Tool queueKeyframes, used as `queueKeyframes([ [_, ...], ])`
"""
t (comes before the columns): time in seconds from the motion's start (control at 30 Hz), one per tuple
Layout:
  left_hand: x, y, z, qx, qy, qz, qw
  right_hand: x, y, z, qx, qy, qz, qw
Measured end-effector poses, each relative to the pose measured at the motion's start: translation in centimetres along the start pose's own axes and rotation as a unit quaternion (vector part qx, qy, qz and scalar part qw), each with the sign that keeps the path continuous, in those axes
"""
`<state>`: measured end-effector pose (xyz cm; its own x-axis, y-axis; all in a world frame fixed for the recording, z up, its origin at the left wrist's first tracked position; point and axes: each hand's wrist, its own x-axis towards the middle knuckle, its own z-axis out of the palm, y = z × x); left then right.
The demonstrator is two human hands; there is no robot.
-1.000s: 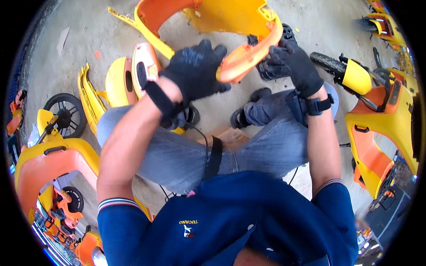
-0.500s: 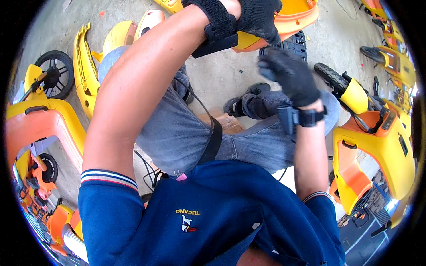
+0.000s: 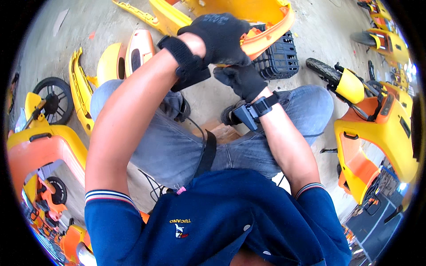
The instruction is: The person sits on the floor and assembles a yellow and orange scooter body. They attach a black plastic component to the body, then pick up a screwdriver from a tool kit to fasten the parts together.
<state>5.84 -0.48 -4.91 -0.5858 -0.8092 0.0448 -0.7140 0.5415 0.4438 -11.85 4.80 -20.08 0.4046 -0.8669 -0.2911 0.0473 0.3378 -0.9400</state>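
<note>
My left hand [image 3: 217,39], in a black glove, is closed over the near edge of a yellow and orange plastic scooter body panel [image 3: 274,36]. The panel is held in front of me, its far part cut off by the upper edge of the picture. Just below, my right hand [image 3: 244,82], also gloved, has its fingers curled in toward the left hand. Whatever it may hold is too small or hidden to make out. The palm of my left hand is out of sight.
A black plastic crate [image 3: 280,57] stands behind the hands on the concrete floor. Loose yellow panels [image 3: 80,88] lie at the left. Yellow scooters [image 3: 381,133] stand at the right, another scooter body [image 3: 49,137] at the left. A flat piece of cardboard [image 3: 222,131] lies between my legs.
My right hand has come left and down, close beneath the left one. The left hand and the panel have shifted left and lower, showing more of the crate.
</note>
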Motion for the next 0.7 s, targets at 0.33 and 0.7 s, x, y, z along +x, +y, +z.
queueKeyframes([
  [0.33, -0.2, 0.1, 0.7, -0.057, -0.04, -0.067, 0.995, 0.1, 0.9, 3.4, 0.227, 0.11, 0.131, 0.959],
  [0.7, -0.4, -0.3, 0.2, -0.105, 0.03, -0.029, 0.994, 0.5, 2.1, 0.6, 0.213, 0.066, 0.192, 0.956],
])
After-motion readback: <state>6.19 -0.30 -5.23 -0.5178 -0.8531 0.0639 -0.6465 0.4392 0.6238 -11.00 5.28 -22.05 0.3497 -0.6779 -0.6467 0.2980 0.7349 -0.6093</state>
